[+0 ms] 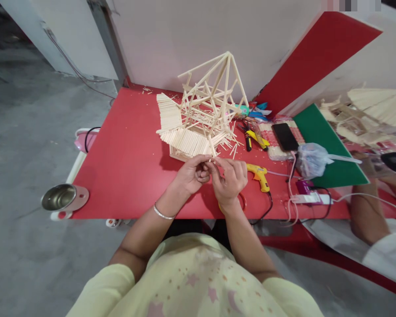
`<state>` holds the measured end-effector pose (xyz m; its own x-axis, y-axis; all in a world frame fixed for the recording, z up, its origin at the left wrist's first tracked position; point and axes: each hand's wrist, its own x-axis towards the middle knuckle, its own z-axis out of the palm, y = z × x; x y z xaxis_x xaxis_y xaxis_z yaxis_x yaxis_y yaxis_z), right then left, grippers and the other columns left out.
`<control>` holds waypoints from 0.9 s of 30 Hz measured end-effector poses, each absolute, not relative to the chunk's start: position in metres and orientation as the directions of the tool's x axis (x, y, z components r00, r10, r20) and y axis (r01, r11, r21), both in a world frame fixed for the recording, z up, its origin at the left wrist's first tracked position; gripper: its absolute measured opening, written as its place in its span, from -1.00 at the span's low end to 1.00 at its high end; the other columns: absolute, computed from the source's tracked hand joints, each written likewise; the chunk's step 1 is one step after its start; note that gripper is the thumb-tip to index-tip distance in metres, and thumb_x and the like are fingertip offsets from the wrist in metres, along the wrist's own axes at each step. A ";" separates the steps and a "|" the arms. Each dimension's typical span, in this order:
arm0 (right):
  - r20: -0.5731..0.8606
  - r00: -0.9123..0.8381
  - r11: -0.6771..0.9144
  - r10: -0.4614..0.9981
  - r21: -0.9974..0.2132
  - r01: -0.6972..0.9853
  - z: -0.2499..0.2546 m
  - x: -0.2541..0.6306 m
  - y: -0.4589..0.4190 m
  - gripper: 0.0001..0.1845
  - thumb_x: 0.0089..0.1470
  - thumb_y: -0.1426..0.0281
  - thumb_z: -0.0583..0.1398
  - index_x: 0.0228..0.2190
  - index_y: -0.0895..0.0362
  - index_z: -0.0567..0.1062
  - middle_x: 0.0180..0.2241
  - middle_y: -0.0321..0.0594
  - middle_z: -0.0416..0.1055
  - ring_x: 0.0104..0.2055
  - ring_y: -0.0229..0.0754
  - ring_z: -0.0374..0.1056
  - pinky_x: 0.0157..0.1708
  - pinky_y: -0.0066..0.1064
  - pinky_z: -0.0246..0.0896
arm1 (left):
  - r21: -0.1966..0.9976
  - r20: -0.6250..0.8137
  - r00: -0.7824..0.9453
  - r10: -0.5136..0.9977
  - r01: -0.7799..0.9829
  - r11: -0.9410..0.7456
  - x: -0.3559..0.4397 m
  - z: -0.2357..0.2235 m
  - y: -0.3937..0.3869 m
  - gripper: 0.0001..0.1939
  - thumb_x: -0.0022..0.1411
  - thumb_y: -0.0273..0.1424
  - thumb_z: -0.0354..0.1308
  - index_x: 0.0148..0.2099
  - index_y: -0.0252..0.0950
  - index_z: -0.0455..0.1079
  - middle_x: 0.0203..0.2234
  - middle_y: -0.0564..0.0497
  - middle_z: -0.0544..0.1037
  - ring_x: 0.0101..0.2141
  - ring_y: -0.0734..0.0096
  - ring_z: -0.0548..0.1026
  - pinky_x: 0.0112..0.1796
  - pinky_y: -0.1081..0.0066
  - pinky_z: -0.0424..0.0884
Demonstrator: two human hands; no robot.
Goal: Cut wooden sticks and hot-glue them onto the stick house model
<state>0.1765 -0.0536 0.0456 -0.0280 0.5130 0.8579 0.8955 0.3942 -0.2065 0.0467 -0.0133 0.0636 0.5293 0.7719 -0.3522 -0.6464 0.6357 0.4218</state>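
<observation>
Wooden-stick model: was placed on the red worktop, just beyond the hands; an open, peaked frame was raised above slatted panels at its left and front.
Left hand: was curled, thumb and forefinger being pinched on a short wooden stick at the near edge of the model; a silver bangle was worn at the wrist.
Right hand: was brought fingertip to fingertip with the left, the same stick being gripped; whether the model was touched by it could not be told.
Loose sticks: were scattered at the right of the model.
Yellow glue gun: was laid just beside the right hand.
Cutting tools: pliers and a yellow utility knife were set together beyond the glue gun.
Smartphone: was rested on packed sticks.
Green board: was partly covered by a clear plastic bag.
Co-worker's forearm: was seen at the far right.
</observation>
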 end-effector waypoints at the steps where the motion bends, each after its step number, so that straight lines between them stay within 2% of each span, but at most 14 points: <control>1: 0.858 -0.028 0.392 0.512 -0.204 0.897 0.045 0.177 -0.054 -0.75 0.19 0.35 0.35 -0.07 0.02 0.57 -0.24 -0.20 0.58 -0.18 -0.15 0.45 -0.10 -0.27 0.31 | 0.424 -0.347 0.531 0.773 -0.646 0.635 0.046 0.063 -0.013 -0.79 -0.01 -0.43 0.38 -0.44 -0.38 0.38 -0.67 0.16 0.37 -0.73 0.73 0.18 -0.71 0.64 -0.05; 9: 0.880 -0.045 0.391 0.473 -0.164 0.906 0.046 0.175 -0.054 -0.72 0.16 0.33 0.39 -0.08 0.02 0.55 -0.26 -0.21 0.58 -0.21 -0.15 0.47 -0.13 -0.27 0.35 | 0.429 -0.367 0.522 0.770 -0.639 0.638 0.045 0.065 -0.015 -0.80 -0.03 -0.44 0.38 -0.42 -0.38 0.40 -0.66 0.16 0.37 -0.73 0.74 0.17 -0.71 0.64 -0.06; 13: 0.884 -0.047 0.410 0.464 -0.168 0.897 0.046 0.180 -0.061 -0.74 0.17 0.27 0.37 -0.12 0.04 0.53 -0.31 -0.20 0.57 -0.26 -0.15 0.48 -0.22 -0.29 0.36 | 0.431 -0.353 0.534 0.768 -0.636 0.640 0.045 0.067 -0.015 -0.82 -0.02 -0.44 0.37 -0.40 -0.38 0.42 -0.65 0.18 0.33 -0.71 0.75 0.15 -0.71 0.65 -0.05; 18: 0.882 0.019 0.413 0.471 -0.239 0.879 0.042 0.196 -0.075 -0.82 0.22 0.41 0.27 -0.11 0.07 0.54 -0.30 -0.17 0.57 -0.25 -0.17 0.48 -0.30 -0.35 0.34 | 0.430 -0.246 0.599 0.762 -0.637 0.640 0.043 0.065 -0.016 -0.78 -0.02 -0.45 0.39 -0.43 -0.39 0.39 -0.62 0.17 0.28 -0.66 0.74 0.15 -0.69 0.68 -0.01; 22: 0.882 0.045 0.356 0.469 -0.235 0.904 0.033 0.223 -0.084 -0.82 0.18 0.48 0.29 -0.15 0.10 0.56 -0.28 -0.16 0.59 -0.26 -0.19 0.48 -0.29 -0.39 0.35 | 0.468 -0.206 0.628 0.751 -0.611 0.639 0.039 0.059 -0.027 -0.75 -0.01 -0.42 0.43 -0.40 -0.41 0.42 -0.60 0.15 0.30 -0.63 0.74 0.19 -0.68 0.70 0.03; 25: 0.810 0.120 0.214 0.574 -0.290 0.933 0.023 0.250 -0.096 -0.91 0.24 0.40 0.25 -0.22 0.12 0.57 -0.31 -0.17 0.59 -0.28 -0.20 0.47 -0.24 -0.39 0.35 | 0.559 -0.206 0.629 0.750 -0.553 0.618 0.037 0.046 -0.042 -0.74 0.03 -0.38 0.46 -0.36 -0.40 0.46 -0.52 0.08 0.45 -0.60 0.70 0.31 -0.68 0.68 0.10; 27: 0.669 0.201 0.092 0.715 -0.376 0.922 0.017 0.263 -0.110 -0.82 0.31 0.32 0.19 -0.24 0.13 0.58 -0.32 -0.17 0.58 -0.29 -0.21 0.46 -0.22 -0.40 0.34 | 0.634 -0.230 0.602 0.764 -0.503 0.587 0.039 0.036 -0.051 -0.73 0.05 -0.35 0.48 -0.30 -0.38 0.50 -0.42 0.00 0.57 -0.56 0.62 0.43 -0.66 0.65 0.21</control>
<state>0.2631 -0.1099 0.0173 0.2012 0.7151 0.6694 0.9221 0.0924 -0.3758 0.0389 -0.0511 0.0355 0.6024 0.7642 -0.2305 -0.5027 0.5875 0.6342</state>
